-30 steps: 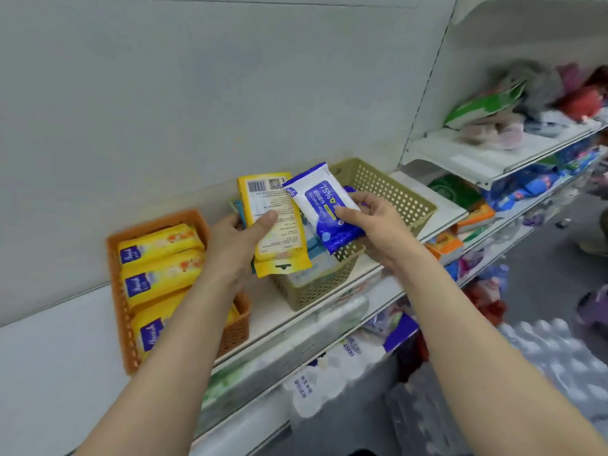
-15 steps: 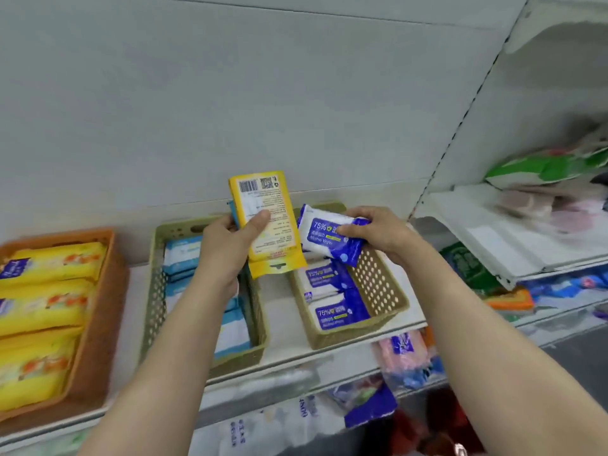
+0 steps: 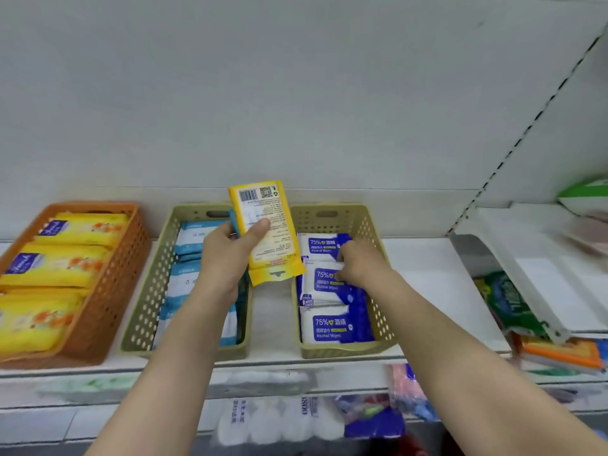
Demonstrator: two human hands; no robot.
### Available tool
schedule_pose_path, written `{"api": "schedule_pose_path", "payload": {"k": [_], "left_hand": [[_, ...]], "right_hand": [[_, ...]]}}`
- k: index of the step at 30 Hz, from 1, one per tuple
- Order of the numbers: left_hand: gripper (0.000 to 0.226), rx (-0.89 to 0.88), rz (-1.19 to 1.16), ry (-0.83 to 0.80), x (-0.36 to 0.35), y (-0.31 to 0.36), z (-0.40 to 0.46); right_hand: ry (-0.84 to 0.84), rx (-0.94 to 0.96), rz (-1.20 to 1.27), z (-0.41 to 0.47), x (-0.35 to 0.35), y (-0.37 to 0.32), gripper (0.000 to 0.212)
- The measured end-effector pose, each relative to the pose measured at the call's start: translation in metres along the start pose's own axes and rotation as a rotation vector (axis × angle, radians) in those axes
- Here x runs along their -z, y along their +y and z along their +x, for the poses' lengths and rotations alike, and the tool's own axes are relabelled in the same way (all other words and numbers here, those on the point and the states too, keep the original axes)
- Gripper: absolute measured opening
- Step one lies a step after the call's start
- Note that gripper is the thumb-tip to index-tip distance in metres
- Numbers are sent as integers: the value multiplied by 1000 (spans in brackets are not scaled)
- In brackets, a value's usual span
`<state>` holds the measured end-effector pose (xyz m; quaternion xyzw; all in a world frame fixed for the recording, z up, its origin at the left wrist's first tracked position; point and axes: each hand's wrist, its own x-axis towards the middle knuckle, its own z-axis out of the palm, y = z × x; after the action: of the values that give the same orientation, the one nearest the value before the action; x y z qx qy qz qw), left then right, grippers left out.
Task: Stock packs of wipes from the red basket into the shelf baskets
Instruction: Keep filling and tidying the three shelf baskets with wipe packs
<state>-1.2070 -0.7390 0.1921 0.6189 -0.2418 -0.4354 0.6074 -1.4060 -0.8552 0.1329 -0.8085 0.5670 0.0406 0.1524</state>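
Left hand gripping a yellow pack upright above the gap between the two beige baskets, thumb lying across its printed back, barcode end up; a blue-edged pack tucked behind it in the same grip, showing only as a sliver at the left edge. Right hand reaching down into the right basket, fingers curled onto the rearmost wipes pack, at its right end; fingertips hidden, so impossible to tell whether pinching or merely pressing. Hands apart, the yellow pack between them.

Lying in a row front to back in the right basket: three blue-and-white packs marked "75%" and "Alcohol Wipes", the middle pack partly under the right hand, the front pack near the basket's front wall. Sitting just left of it, the left basket holding pale-blue packs, partly covered by the left forearm. Standing further left, an orange basket filled with yellow packs lying face up. All three baskets resting side by side on a white shelf, against a plain grey back panel.

Showing to the right, a neighbouring shelf bay with a tilted white shelf board, green packaging and an orange item beneath it. Appearing blurred below the shelf edge, white, blue and pink packaged goods on a lower shelf.
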Motion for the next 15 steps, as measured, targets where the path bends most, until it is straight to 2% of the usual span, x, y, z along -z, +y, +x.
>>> {"api": "schedule_pose_path", "payload": {"k": [3, 5, 8, 10, 11, 13, 15], "left_hand": [[27, -1, -22, -8, 1, -2, -3], [27, 1, -31, -8, 4, -3, -3], [25, -12, -23, -26, 10, -6, -3], [20, -19, -24, -40, 16, -8, -4], [19, -23, -27, -46, 20, -8, -5], [20, -24, -22, -55, 28, -8, -5], [22, -26, -6, -62, 38, -6, -3]], "right_hand": [[160, 53, 30, -3, -14, -4, 43], [130, 49, 136, -2, -20, -6, 46], [18, 26, 127, 2, -27, -4, 44], [25, 34, 151, 3, -23, -7, 38], [68, 24, 258, 2, -16, -13, 36], [160, -37, 726, -8, 9, -37, 41], [24, -21, 1170, -19, 38, -69, 47]]}}
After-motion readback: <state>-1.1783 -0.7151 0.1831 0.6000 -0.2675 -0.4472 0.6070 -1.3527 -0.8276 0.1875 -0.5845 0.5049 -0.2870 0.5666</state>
